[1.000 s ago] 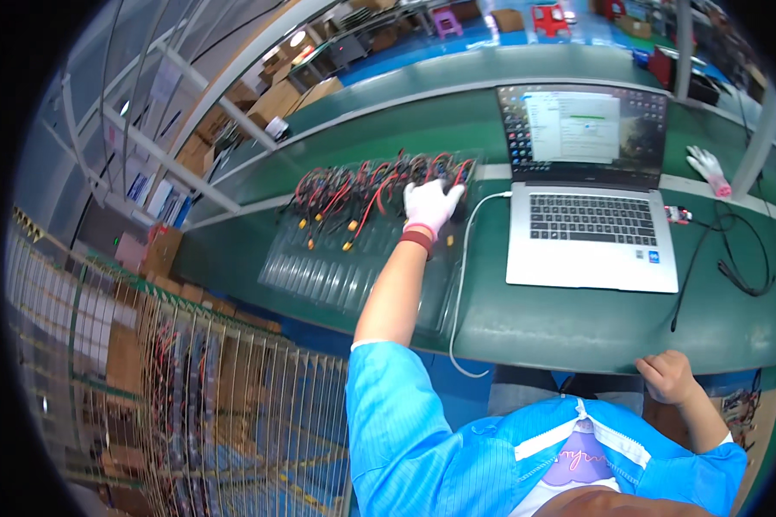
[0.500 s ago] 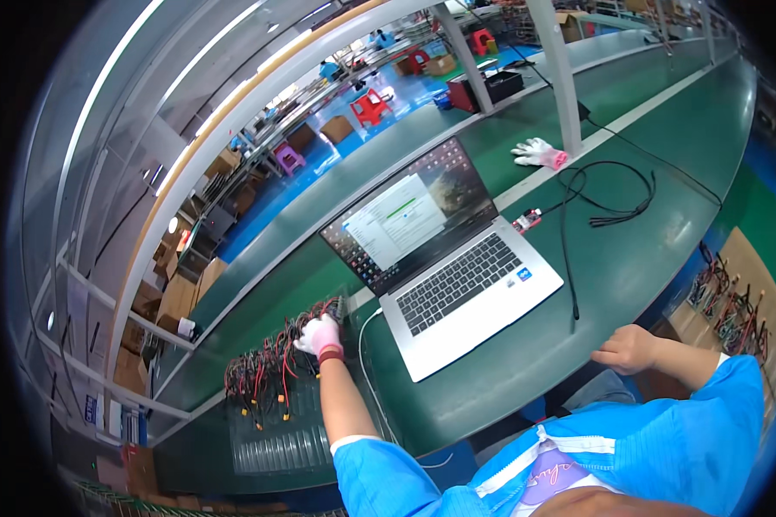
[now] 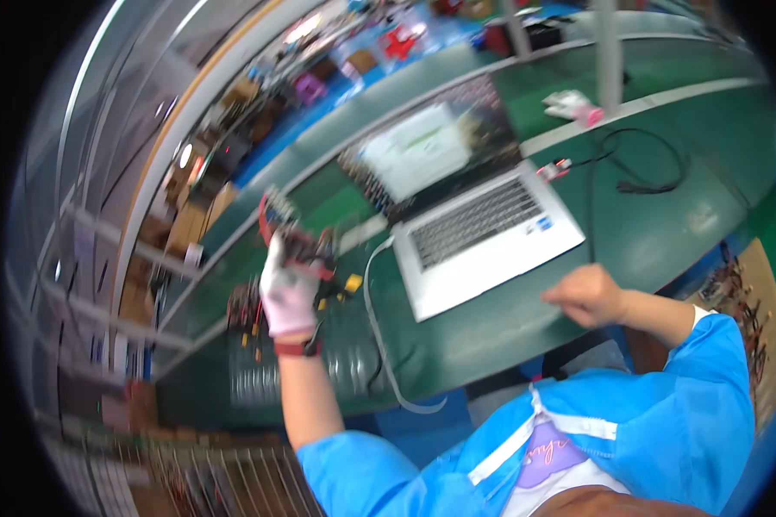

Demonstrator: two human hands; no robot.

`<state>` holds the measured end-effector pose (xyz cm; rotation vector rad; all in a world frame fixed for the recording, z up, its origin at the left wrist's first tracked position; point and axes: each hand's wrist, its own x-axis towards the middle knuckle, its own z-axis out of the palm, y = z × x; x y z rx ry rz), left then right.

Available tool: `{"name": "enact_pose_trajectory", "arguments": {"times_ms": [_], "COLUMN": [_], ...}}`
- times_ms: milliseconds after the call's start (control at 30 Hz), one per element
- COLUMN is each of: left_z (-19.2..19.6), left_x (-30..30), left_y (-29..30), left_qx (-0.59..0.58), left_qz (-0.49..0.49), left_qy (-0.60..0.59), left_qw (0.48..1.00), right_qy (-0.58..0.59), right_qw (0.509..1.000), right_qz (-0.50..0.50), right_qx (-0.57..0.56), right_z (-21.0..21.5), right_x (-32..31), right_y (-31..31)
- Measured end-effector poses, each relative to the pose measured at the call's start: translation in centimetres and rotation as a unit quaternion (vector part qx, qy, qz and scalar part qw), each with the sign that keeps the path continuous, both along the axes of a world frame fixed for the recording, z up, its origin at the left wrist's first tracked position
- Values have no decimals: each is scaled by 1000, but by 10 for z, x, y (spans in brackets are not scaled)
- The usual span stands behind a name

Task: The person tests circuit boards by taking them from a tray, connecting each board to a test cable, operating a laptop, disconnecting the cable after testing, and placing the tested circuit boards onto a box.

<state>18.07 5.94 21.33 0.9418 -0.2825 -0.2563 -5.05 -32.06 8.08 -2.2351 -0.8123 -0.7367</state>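
Note:
My left hand, in a white glove with a red wristband, is raised above the green bench and shut on a small circuit board with red and black wires and yellow plugs. More such wired boards lie in a ribbed tray just below it. My right hand is bare, loosely closed, holding nothing, hovering over the bench edge to the right of the open silver laptop. The picture is motion-blurred.
A white cable runs from the laptop's left side down off the bench. A black cable loop and a white-and-pink glove lie right of the laptop. Wire racks stand at lower left.
My left hand has lifted a wired board up out of the tray. My right hand has risen off my lap toward the bench. My head has kept turning, shifting the view.

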Motion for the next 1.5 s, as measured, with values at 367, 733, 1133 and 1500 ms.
{"name": "enact_pose_trajectory", "arguments": {"times_ms": [367,733,1133,1500], "left_z": [-76,-154,-132,-130], "left_x": [-117,-126,-187,-179], "left_y": [-67,-104,-78,-43], "left_qx": [52,-148,463,587], "left_qz": [95,112,35,-125], "left_qy": [43,336,-101,-607], "left_qw": [993,923,880,522], "right_qy": [600,621,506,196], "right_qw": [597,610,827,958], "right_qz": [240,113,-18,-133], "right_qx": [475,479,243,162], "right_z": [0,-44,-64,-17], "right_x": [71,67,90,37], "right_y": [114,93,58,-45]}}
